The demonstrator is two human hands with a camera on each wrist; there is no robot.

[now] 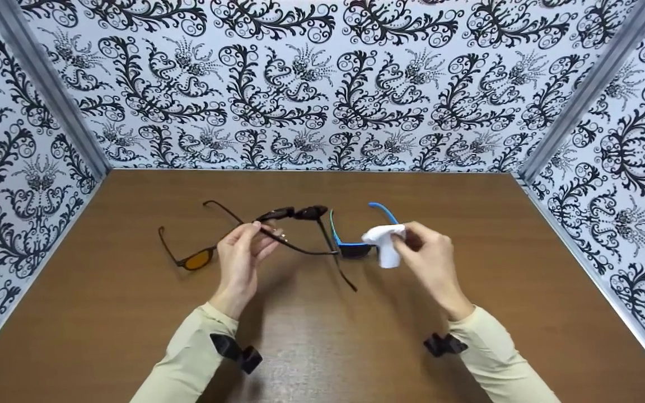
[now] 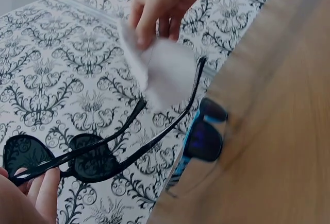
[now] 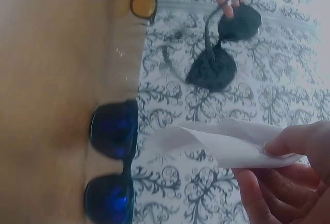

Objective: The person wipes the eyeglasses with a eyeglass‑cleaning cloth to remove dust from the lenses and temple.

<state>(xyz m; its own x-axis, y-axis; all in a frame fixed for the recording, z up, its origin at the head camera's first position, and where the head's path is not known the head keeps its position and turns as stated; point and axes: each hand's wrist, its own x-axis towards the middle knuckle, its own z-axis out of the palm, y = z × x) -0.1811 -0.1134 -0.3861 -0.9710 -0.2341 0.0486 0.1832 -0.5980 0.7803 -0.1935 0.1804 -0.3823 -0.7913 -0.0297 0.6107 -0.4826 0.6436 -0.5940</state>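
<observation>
Black sunglasses (image 1: 311,212) are held up over the table by my left hand (image 1: 241,263), which pinches them near one hinge. Their two temples stretch toward the right in the head view, and the dark lenses (image 2: 93,157) show in the left wrist view. My right hand (image 1: 431,257) pinches a white cloth (image 1: 389,254) between thumb and fingers, and its free end hangs down. The cloth is close to the temple tips and overlaps the blue-framed sunglasses (image 1: 354,250) behind it in the head view. Those have dark blue lenses (image 3: 111,131) and stand on the table.
Glasses with orange lenses (image 1: 198,259) lie on the brown table (image 1: 322,347) to the left, with temples spread, partly behind my left hand. Patterned black-and-white walls (image 1: 300,84) enclose the back and both sides. A small black mount (image 1: 237,352) is on each wrist.
</observation>
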